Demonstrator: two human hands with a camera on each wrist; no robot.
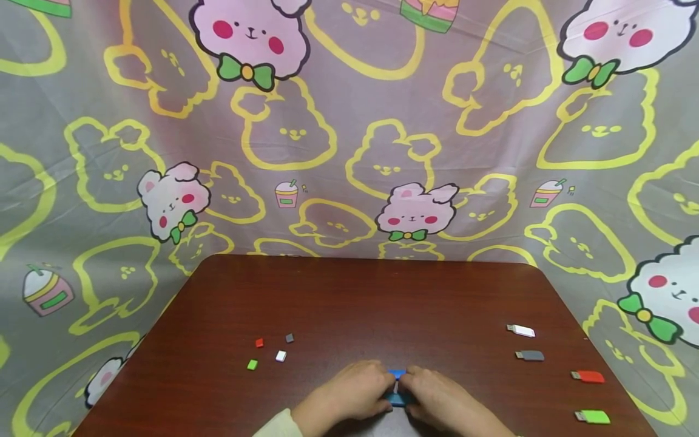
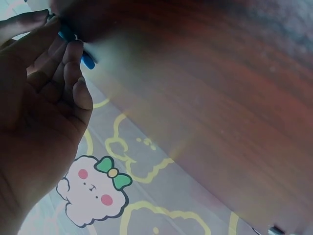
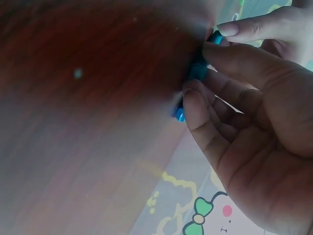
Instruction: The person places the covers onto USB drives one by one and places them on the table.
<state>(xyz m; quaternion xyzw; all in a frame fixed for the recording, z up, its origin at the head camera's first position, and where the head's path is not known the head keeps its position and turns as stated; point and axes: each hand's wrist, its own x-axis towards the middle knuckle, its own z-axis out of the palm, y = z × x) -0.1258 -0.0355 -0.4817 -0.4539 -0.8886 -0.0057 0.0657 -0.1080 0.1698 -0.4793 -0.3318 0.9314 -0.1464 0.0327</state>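
**Blue item (image 1: 398, 399), pinched from both sides**

Sits directly between left hand (image 1: 361, 388) and right hand (image 1: 435, 394), toward the near edge of tabletop (image 1: 382, 303), roughly mid-width. Fingers of both curled in, gripping it; neither hand nearer. Visible strips run left–right; full long axis hidden. One piece or two: cannot tell.

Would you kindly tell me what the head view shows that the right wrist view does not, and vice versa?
Only the head view shows the white stick, gray stick, red stick and green stick on the right, and the small red piece, gray piece, white piece and green piece on the left.

Only the right wrist view shows the palm side of the right hand.

Both show that hand, the left hand, blue pieces, brown table and patterned cloth.
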